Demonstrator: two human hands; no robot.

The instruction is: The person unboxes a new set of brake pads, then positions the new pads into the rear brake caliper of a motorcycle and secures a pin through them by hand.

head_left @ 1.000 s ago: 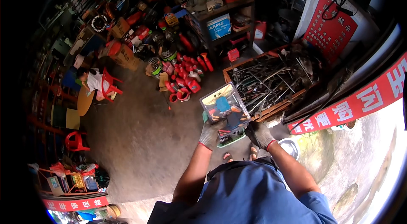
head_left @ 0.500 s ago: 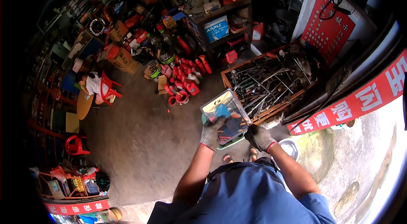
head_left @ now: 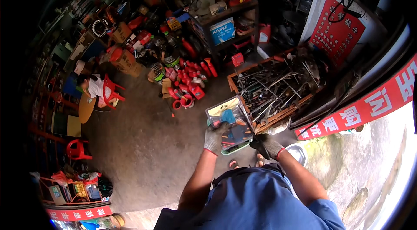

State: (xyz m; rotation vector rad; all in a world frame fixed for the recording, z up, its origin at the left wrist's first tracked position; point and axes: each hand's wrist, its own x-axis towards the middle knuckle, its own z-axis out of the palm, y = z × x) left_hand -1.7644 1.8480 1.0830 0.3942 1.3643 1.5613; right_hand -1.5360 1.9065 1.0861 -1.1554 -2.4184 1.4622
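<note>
A clear plastic box (head_left: 211, 111) with a green lower edge is held in front of my body. Through its top a blue piece (head_left: 227, 117), orange-and-dark items and other small things show. My left hand (head_left: 214, 138), in a grey work glove with a red cuff, grips its near left side, thumb over the top edge. At the near right corner my right hand (head_left: 268, 146), gloved the same way, is closed on the edge; its fingertips are partly hidden. Beyond the box lies a wooden tray (head_left: 234, 84) heaped with wrenches and other metal tools.
Red bottles and jugs (head_left: 191, 88) crowd the floor ahead, beside a dark shelf (head_left: 211, 41). A person (head_left: 94, 87) sits on a red chair (head_left: 114, 91) at a round table (head_left: 87, 107). A pale basin (head_left: 297, 154) stands right of my feet. A red banner (head_left: 356, 110) crosses the right.
The box has come slightly lower and nearer to me, its far edge dropping, and both hands have moved with it. The seated person's head has shifted slightly.
</note>
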